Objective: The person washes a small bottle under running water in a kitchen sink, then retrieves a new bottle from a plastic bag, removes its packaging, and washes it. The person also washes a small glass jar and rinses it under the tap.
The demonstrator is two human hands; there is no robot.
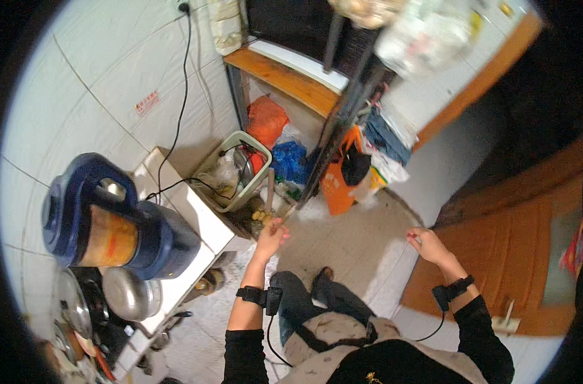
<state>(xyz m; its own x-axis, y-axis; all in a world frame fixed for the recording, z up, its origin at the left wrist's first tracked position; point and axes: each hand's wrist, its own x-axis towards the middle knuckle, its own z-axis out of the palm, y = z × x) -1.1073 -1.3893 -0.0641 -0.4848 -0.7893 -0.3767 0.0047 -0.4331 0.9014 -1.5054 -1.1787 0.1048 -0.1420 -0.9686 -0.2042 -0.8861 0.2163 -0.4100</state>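
My left hand is out over the floor beside the tiled counter, its fingers curled. Just beyond it lie several yellowish lumpy pieces, perhaps root vegetables; blur hides whether the fingers touch or hold anything. My right hand is raised near the brown wooden door, fingers loosely bent, with nothing visible in them. Ahead of my left hand, a pale green plastic bin holds a metal item, a black cable and bags. A wooden-looking stick stands by the bin.
A dark blue blender and an upturned metal bowl stand on the white tiled counter. Orange and blue plastic bags lie beneath a wooden shelf. A dark metal post rises beside an orange bag.
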